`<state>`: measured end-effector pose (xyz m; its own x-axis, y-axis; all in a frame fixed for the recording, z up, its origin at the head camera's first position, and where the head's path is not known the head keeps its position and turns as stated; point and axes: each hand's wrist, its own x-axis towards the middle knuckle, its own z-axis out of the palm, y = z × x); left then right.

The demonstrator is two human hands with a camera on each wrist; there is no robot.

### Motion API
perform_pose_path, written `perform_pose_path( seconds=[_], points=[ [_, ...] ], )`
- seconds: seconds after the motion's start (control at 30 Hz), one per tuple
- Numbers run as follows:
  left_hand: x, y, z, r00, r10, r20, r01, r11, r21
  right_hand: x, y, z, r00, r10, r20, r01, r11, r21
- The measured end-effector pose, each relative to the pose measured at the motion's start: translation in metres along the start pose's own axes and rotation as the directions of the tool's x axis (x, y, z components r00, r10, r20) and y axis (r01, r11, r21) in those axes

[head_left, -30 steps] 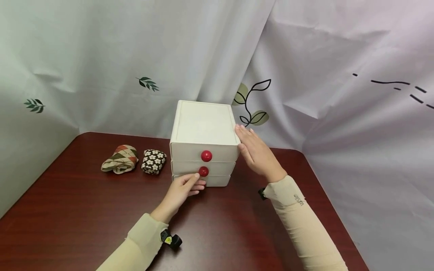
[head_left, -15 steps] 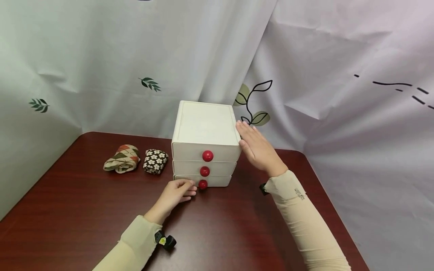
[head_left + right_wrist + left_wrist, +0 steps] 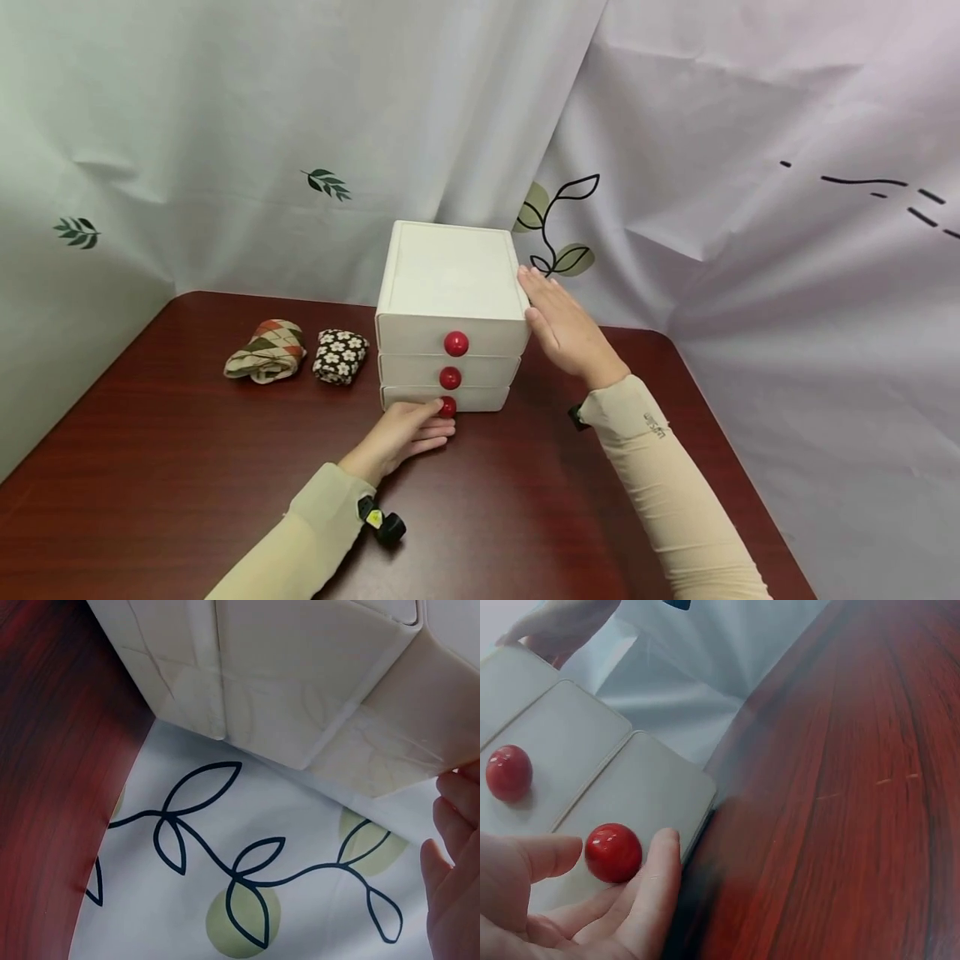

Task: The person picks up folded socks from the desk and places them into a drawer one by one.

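A white drawer unit (image 3: 457, 271) stands on the table with three stacked drawers, all pushed in, each with a round red knob. My left hand (image 3: 401, 433) is at the lowest knob (image 3: 613, 853). Its thumb and fairly straight fingers stand on either side of that knob; in the left wrist view a slight gap shows beside the thumb tip. Above it are the middle knob (image 3: 450, 377) and the top knob (image 3: 456, 343). With straight fingers, my right hand (image 3: 570, 333) rests against the unit's upper right edge.
Left of the unit lie a rolled argyle-patterned cloth (image 3: 268, 352) and a smaller black roll with white flowers (image 3: 341, 357). The dark red wooden table (image 3: 510, 517) ends at a pale curtain (image 3: 360, 108) printed with leaves, close behind the unit.
My left hand moved from just below the middle knob, left and down off the lowest knob, then back right to it. My right hand stays at the unit's side.
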<state>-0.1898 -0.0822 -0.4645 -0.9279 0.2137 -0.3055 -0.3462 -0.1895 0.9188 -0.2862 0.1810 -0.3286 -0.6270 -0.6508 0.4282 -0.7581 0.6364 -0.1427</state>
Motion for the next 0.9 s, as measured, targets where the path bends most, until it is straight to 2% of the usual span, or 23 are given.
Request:
perform_pose_path(
  seconds=[0.23, 0.5, 0.7, 0.9],
  points=[
    [0.003, -0.003, 0.004, 1.000, -0.018, -0.007, 0.017, 0.993, -0.118, -0.001, 0.000, 0.004, 1.000, -0.006, -0.031, 0.007, 1.000, 0.024],
    [0.002, -0.007, 0.006, 0.999, -0.020, -0.041, 0.012, 0.981, -0.192, 0.000, -0.001, 0.008, 0.999, 0.017, -0.035, -0.016, 1.000, 0.024],
    [-0.006, -0.012, 0.008, 0.999, -0.002, -0.040, -0.006, 0.980, -0.198, 0.000, -0.004, 0.009, 0.999, 0.032, -0.031, -0.032, 0.999, -0.001],
    [-0.019, -0.016, 0.009, 1.000, 0.000, 0.025, 0.005, 0.986, -0.169, -0.001, -0.004, 0.007, 0.998, 0.037, -0.040, -0.037, 0.999, -0.005]
  ],
)
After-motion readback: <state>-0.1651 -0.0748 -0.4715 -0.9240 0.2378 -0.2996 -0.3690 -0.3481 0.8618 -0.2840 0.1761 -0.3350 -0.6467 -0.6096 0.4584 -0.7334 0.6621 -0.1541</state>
